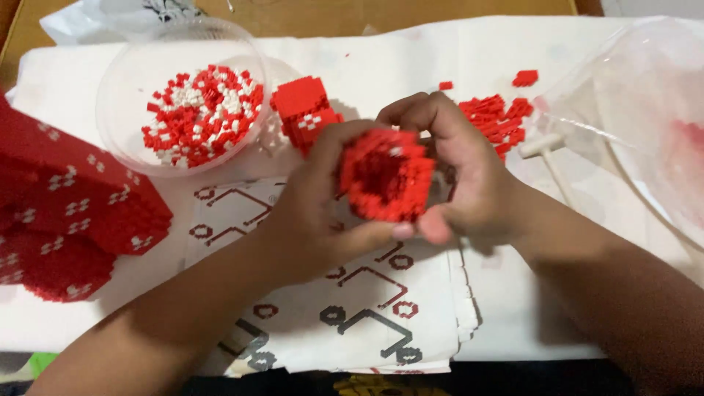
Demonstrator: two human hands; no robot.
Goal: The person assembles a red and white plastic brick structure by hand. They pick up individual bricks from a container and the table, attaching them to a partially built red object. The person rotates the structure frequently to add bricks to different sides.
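Fingers (400, 231) of both hands clasp red brick block (385, 176) above instruction sheet (352, 308).

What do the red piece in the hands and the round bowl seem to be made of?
The red piece looks like small plastic bricks: a studded, evenly coloured matt surface. Both the left hand and the right hand grip it. The bowl is probably clear plastic, since the cloth shows through its thin wall; glass is possible.

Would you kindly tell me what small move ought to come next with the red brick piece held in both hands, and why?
Probably reach the right hand to the loose red bricks just beyond it: the red brick assembly is gripped by both hands, left hand included, and neither shows a spare brick.
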